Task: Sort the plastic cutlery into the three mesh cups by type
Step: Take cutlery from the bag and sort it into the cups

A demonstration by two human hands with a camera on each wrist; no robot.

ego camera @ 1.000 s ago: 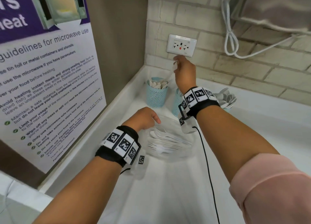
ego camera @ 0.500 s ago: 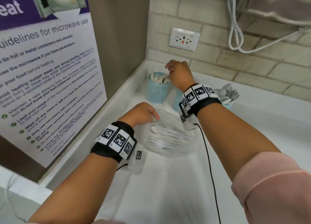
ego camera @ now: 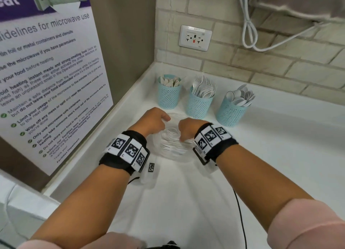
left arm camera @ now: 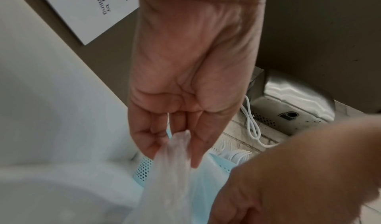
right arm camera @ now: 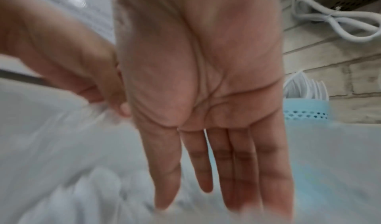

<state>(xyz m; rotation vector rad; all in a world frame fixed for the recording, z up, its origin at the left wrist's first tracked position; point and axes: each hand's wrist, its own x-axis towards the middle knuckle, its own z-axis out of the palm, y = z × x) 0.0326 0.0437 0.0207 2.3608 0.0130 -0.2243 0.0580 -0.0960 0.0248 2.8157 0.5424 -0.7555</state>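
Observation:
A clear plastic bag of white forks lies on the white counter. My left hand pinches the bag's rim between thumb and fingers. My right hand reaches down into the bag's mouth, fingers straight and holding nothing. Three blue mesh cups stand behind the bag. The left cup holds knives, the middle cup forks, the right cup spoons.
A side wall with a microwave poster runs close on the left. The brick back wall carries a socket and a looped white cable under a metal appliance. A black wire trails from my right wrist.
My right hand came down from above the cups, where it held a white utensil, and back to the bag with nothing in it. The left hand kept its hold on the bag.

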